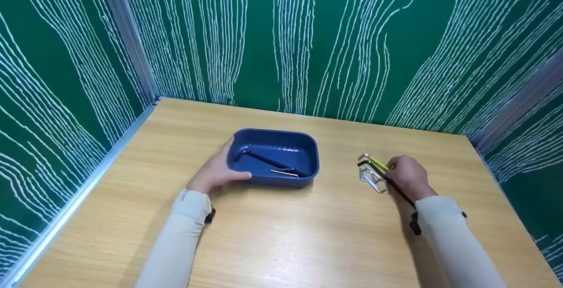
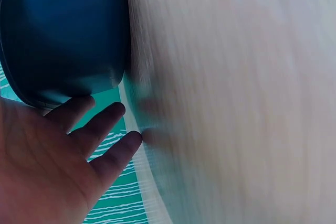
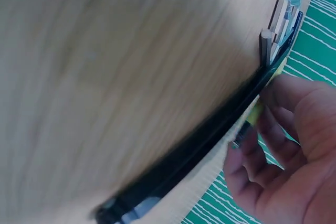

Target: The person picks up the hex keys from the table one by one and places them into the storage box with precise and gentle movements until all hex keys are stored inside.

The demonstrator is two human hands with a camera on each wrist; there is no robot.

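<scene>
My left hand [image 1: 215,171] holds the left end of a dark blue plastic box [image 1: 281,182], thumb along its front wall and fingers round the far side. In the left wrist view, three fingers [image 2: 105,124] spread beside the box's end. Inside the box lie a black hex key [image 1: 266,159] and a thin silver key [image 1: 283,173]. To the right, my right hand [image 1: 409,174] pinches a yellow-green hex key [image 1: 378,163] between thumb and fingers. A long black hex key [image 3: 199,135] runs alongside it, with several silver hex keys [image 1: 371,179] on the table by the fingertips.
The wooden table [image 1: 281,235] runs back to green walls [image 1: 259,59] with white wavy lines. Metal posts [image 1: 127,28] stand at the corners. A dark strap [image 1: 414,224] sits at my right wrist.
</scene>
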